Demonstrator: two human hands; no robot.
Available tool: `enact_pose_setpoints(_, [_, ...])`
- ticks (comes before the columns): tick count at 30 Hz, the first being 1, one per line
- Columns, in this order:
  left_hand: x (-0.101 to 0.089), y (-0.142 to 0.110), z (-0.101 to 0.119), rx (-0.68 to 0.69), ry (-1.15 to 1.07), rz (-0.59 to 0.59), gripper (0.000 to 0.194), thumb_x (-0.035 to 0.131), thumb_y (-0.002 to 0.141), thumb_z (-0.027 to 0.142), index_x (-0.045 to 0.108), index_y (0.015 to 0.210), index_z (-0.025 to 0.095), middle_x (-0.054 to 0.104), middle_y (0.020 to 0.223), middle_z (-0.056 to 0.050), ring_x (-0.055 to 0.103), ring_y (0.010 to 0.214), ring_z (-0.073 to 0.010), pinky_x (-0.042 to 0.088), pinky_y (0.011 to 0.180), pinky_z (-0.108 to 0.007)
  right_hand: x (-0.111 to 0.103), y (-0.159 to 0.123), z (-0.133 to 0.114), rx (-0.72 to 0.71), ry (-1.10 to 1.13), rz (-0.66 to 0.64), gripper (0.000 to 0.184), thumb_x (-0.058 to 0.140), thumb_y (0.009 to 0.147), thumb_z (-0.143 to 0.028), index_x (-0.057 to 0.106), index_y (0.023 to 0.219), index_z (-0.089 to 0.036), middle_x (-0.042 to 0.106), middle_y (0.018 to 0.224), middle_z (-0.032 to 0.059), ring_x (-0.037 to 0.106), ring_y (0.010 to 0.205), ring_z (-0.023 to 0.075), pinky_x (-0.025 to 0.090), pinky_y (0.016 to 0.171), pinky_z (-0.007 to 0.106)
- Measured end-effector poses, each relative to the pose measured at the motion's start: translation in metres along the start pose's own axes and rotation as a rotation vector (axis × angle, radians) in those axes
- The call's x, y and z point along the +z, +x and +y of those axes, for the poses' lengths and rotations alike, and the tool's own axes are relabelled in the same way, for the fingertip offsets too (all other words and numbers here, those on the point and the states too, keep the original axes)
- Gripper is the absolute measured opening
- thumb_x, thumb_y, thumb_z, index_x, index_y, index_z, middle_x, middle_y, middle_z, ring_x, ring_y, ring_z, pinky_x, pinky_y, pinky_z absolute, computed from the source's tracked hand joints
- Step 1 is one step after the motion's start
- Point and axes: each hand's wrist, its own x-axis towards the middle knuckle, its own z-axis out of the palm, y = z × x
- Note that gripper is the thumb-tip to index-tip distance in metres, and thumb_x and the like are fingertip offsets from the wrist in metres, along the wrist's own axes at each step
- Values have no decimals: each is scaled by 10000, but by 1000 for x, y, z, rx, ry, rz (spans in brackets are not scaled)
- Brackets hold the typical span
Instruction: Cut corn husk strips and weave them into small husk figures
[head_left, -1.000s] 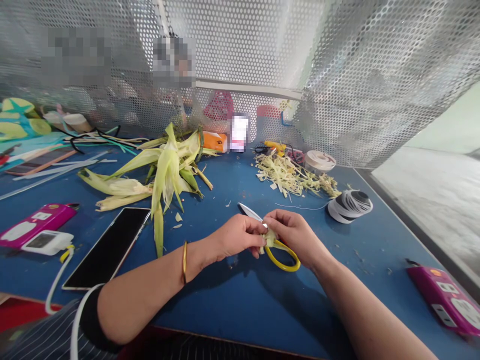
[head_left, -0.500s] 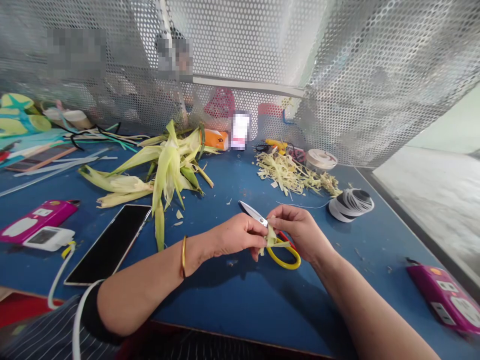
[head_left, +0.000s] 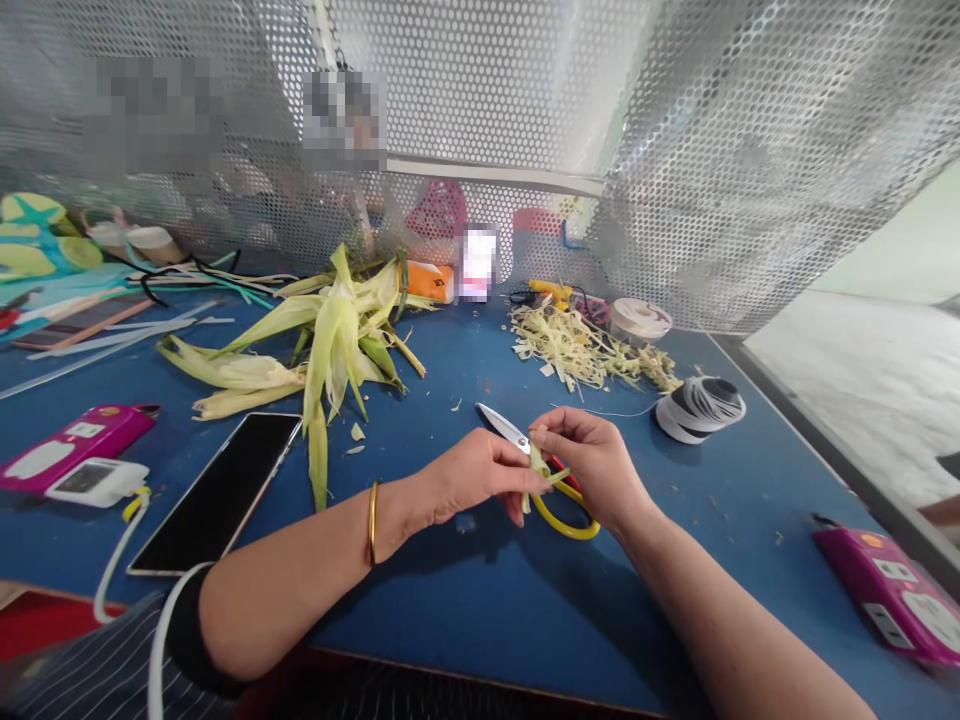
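Between my two hands is a small folded piece of pale green corn husk (head_left: 537,466). My left hand (head_left: 487,468), with a gold bangle on its wrist, pinches the husk from the left. Thumb and forefinger of my right hand (head_left: 589,450) are closed on its upper end. Scissors (head_left: 568,520) with yellow and red handles lie on the table just beneath the hands, blades pointing away to the left; the fingers cover part of them. Farther left rests a heap of corn husks (head_left: 334,335).
Shredded husk strips (head_left: 559,345) lie at the back right, near a thread spool (head_left: 697,410) and a tape roll (head_left: 639,320). A dark phone (head_left: 217,495) and a purple power strip (head_left: 75,450) are on the left; another power strip (head_left: 889,595) is on the right. Perforated metal screen (head_left: 495,90) stands behind.
Both hands have shifted slightly while keeping their pinch on the husk; its loose end now points more upward. Part of another person has appeared at the right edge.
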Motion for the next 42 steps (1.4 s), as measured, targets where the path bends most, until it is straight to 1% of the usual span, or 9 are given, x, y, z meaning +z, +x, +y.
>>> enact_pose_setpoints(7, [3, 3, -3, 30, -88, 137, 226, 713, 738, 336, 646, 643, 142, 568, 547, 17, 567, 504, -106, 492, 585, -254, -2, 2, 0, -54, 61, 156, 316, 749, 716, -471, 704, 852, -189, 642, 717, 8, 545, 606, 124, 446, 587, 261])
enact_pose_setpoints(12, [0, 7, -6, 73, -164, 269, 212, 683, 763, 319, 634, 669, 137, 577, 564, 4, 577, 527, -115, 518, 596, -271, -4, 0, -4, 13, -4, -7, 372, 747, 713, -533, 693, 768, -169, 583, 616, -4, 505, 582, 118, 416, 578, 255])
enact_pose_setpoints(20, [-4, 7, -8, 111, -139, 214, 209, 693, 754, 294, 632, 625, 140, 589, 555, -1, 568, 526, -110, 493, 594, -264, 5, -5, 1, -75, -60, 114, 255, 729, 719, -416, 638, 628, -195, 565, 558, -11, 474, 554, 127, 393, 561, 272])
enact_pose_setpoints(28, [-2, 6, -7, 61, -195, 228, 201, 725, 731, 318, 661, 672, 137, 616, 572, -8, 596, 553, -123, 509, 650, -296, -1, 2, 9, -71, -133, 166, 261, 667, 774, -443, 636, 698, -195, 581, 594, 2, 516, 589, 150, 436, 599, 294])
enact_pose_setpoints(30, [-3, 6, -7, 29, -252, 240, 220, 732, 730, 348, 684, 732, 133, 665, 645, -33, 640, 626, -139, 518, 720, -312, -5, 1, 6, -225, -301, 249, 221, 632, 823, -415, 668, 827, -197, 647, 741, 31, 580, 708, 181, 469, 693, 329])
enact_pose_setpoints(32, [-6, 7, -6, 14, -326, 251, 232, 722, 730, 355, 695, 789, 132, 704, 739, -59, 670, 710, -156, 514, 777, -320, -7, -3, 2, -520, -557, 329, 149, 611, 868, -337, 674, 924, -214, 666, 864, 46, 604, 832, 200, 457, 781, 353])
enact_pose_setpoints(36, [-8, 6, -2, 68, -451, 244, 127, 677, 698, 257, 652, 727, 136, 674, 744, -38, 642, 728, -141, 504, 782, -304, -2, -15, -6, -1046, -1067, 132, 130, 584, 903, -169, 667, 989, -220, 678, 819, 26, 597, 756, 170, 394, 795, 354])
enact_pose_setpoints(39, [-6, 6, -2, 81, -477, 256, 70, 646, 675, 202, 625, 685, 136, 598, 695, 1, 569, 672, -102, 481, 722, -262, 5, -19, -4, -1170, -1326, 5, 197, 517, 920, -117, 655, 1043, -184, 698, 832, 39, 567, 700, 163, 366, 797, 365])
enact_pose_setpoints(42, [-4, 6, -3, 75, -467, 253, 62, 649, 660, 186, 620, 685, 138, 568, 686, 12, 537, 659, -91, 458, 697, -244, 8, -19, 1, -1209, -1421, 11, 221, 462, 937, -101, 657, 1023, -162, 696, 834, 52, 555, 704, 169, 361, 803, 368])
